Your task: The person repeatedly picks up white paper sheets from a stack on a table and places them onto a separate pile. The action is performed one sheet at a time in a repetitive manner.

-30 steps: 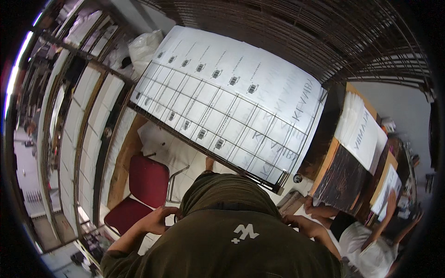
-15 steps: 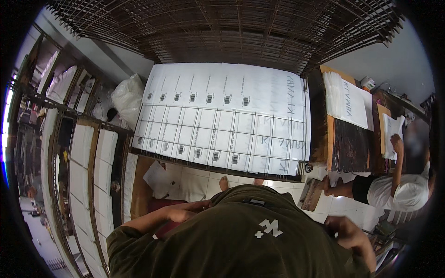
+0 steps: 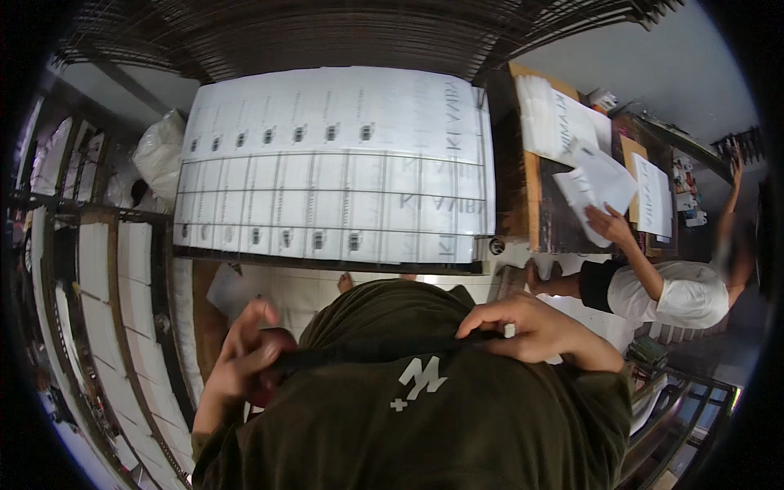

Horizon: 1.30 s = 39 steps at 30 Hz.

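A black strap-like band stretches across the front of my dark green shirt, between my two hands. My left hand is at its left end, smeared by motion, with the fingers bent around it and a dark red thing close behind. At the other end, my right hand pinches the band between thumb and fingers. A small white piece sticks out by those fingers. Beyond my body, white printed sheets lie overlapped in rows, the nearer ones under thin wire bars.
Stacked wire racks hang over the far side. At right, a co-worker handles a white sheet over a dark table. Shelves with white stacks line the left, near a translucent plastic bag.
Both hands have come up from my sides to my front, with the black band now between them. My view has shifted rightward. The co-worker has lifted a white sheet.
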### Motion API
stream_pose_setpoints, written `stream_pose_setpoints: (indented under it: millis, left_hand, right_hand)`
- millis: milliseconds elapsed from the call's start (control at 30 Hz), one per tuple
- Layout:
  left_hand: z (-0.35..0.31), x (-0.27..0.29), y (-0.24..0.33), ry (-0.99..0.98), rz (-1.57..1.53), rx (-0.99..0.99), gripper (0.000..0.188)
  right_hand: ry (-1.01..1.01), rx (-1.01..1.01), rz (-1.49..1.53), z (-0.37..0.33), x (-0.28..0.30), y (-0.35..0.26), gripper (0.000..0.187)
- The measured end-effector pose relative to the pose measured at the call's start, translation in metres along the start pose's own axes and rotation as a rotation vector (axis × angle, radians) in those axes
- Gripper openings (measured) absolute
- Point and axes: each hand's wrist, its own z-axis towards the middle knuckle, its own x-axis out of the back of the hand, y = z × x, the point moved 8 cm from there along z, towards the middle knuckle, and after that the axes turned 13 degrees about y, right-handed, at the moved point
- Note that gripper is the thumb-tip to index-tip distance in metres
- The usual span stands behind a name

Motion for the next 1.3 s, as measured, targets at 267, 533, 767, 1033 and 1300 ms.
stream_pose_setpoints:
  millis: [267,533,767,1033,1300]
  left_hand:
    - [0.061,-0.104,0.004,-0.366,0.088,-0.573,0.032]
    - [0.099,-0.171,-0.033,-0.6,-0.013,-0.466,0.063]
    - [0.118,-0.115,-0.031,-0.266,-0.169,-0.504,0.073]
    - [0.149,0.106,-0.261,0.668,0.537,0.088,0.056]
    - [0.062,0.207,-0.455,0.574,0.556,0.63,0.077]
  right_hand:
    - [-0.033,-0.094,0.624,-0.016,0.055,0.17,0.032]
    - [1.952,-1.204,0.633,-0.054,0.165,0.459,0.099]
    - [2.177,-0.985,0.948,-0.057,0.179,0.57,0.085]
    - [2.237,-0.59,0.499,-0.177,0.241,0.566,0.027]
    - [1.578,0.125,-0.171,-0.068,0.331,0.273,0.047]
